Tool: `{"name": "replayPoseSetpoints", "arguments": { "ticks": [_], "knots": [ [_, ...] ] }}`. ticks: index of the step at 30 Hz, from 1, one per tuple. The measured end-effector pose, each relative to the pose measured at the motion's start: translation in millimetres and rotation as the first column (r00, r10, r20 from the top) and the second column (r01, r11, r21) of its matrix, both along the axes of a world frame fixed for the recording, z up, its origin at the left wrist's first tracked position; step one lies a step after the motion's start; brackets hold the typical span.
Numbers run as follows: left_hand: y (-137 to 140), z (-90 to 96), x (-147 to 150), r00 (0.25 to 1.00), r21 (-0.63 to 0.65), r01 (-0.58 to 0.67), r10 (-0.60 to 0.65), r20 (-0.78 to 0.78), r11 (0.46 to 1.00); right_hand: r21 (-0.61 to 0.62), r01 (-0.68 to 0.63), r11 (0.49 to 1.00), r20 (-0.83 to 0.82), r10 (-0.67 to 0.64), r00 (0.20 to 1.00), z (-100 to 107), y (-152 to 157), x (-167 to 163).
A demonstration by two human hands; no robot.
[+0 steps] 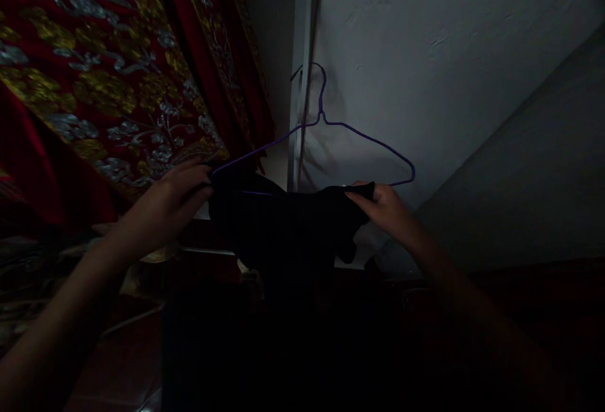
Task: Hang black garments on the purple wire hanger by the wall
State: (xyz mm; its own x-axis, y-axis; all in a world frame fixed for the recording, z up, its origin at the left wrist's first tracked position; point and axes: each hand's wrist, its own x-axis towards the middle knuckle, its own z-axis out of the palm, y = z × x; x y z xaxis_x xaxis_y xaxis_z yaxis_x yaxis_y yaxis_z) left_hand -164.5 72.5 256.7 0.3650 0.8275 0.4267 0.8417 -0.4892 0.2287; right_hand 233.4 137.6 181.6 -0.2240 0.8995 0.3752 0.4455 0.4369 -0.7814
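A purple wire clothes hanger (373, 140) hangs by its hook near a narrow metal strip on the wall. Dark cloth, a black garment (288, 229), lies over the hanger's left end and lower bar. My left hand (182, 188) pinches the garment at the hanger's left corner. On the other side, my right hand (380, 204) grips the garment's upper right edge between thumb and fingers, just below the bar. The hanger's right corner sticks out bare beyond that hand. Deep shadow hides the garment's lower part and its exact kind.
Red cloth with gold and silver floral decoration (104, 91) hangs at the left. The vertical metal strip (302, 34) runs along the pale wall (425, 65). Unclear objects lie low at the left, over a dark reddish tiled floor (113, 361).
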Motion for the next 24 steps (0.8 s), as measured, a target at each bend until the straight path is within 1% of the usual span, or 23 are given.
{"name": "replayPoseSetpoints", "arguments": {
  "ticks": [3, 6, 8, 10, 12, 14, 16, 17, 18, 19, 20, 22, 24],
  "knots": [
    [5.5, 16.0, 13.9, 0.995, 0.081, 0.048, -0.055, 0.089, 0.996, -0.09, -0.034, 0.995, -0.075, 0.027, 0.997, -1.3, -7.5, -11.9],
    [23.3, 29.5, 33.1, 0.993, 0.193, 0.084, -0.097, 0.06, 0.978, -0.151, -0.081, 0.985, -0.138, 0.06, 0.989, -4.7, -18.1, -28.9],
    [39.0, 31.4, 45.5, 0.995, 0.196, 0.086, -0.095, 0.037, 0.977, -0.125, -0.105, 0.987, -0.131, 0.088, 0.987, -6.5, -24.4, -36.9],
    [53.7, 27.7, 54.5, 0.995, 0.161, 0.086, -0.094, 0.045, 0.983, -0.056, -0.091, 0.994, -0.099, 0.086, 0.991, -6.6, -29.7, -38.2],
    [65.0, 21.0, 58.0, 0.991, 0.138, 0.12, -0.127, 0.041, 0.983, 0.046, -0.025, 0.999, -0.081, 0.029, 0.996, -4.4, -34.7, -31.9],
    [72.5, 14.7, 55.4, 0.988, 0.129, 0.151, -0.153, 0.006, 0.98, 0.154, 0.123, 0.98, -0.107, -0.107, 0.988, -0.1, -39.2, -19.8],
    [76.9, 11.1, 49.4, 0.989, 0.127, 0.145, -0.142, -0.029, 0.981, 0.21, 0.307, 0.928, -0.176, -0.273, 0.946, 6.3, -41.3, -4.3],
    [78.1, 10.7, 46.4, 0.991, 0.126, 0.132, -0.129, -0.034, 0.983, 0.214, 0.38, 0.9, -0.208, -0.338, 0.918, 10.5, -40.8, 4.1],
    [78.9, 11.3, 44.0, 0.992, 0.126, 0.123, -0.119, -0.035, 0.984, 0.208, 0.422, 0.882, -0.225, -0.377, 0.898, 15.5, -39.1, 12.5],
    [79.2, 12.7, 42.4, 0.993, 0.126, 0.12, -0.116, -0.036, 0.985, 0.192, 0.429, 0.883, -0.221, -0.387, 0.895, 21.5, -36.4, 21.0],
    [79.2, 14.5, 41.7, 0.993, 0.132, 0.119, -0.115, -0.034, 0.984, 0.163, 0.405, 0.9, -0.201, -0.372, 0.906, 28.3, -32.9, 29.3],
    [78.9, 18.2, 42.0, 0.993, 0.142, 0.115, -0.11, -0.041, 0.983, 0.064, 0.301, 0.952, -0.165, -0.287, 0.944, 43.8, -25.2, 45.0],
    [78.9, 19.4, 41.8, 0.995, 0.156, 0.103, -0.1, -0.031, 0.982, -0.082, 0.166, 0.983, -0.2, -0.18, 0.963, 58.4, -18.2, 57.0]
  ]
}}
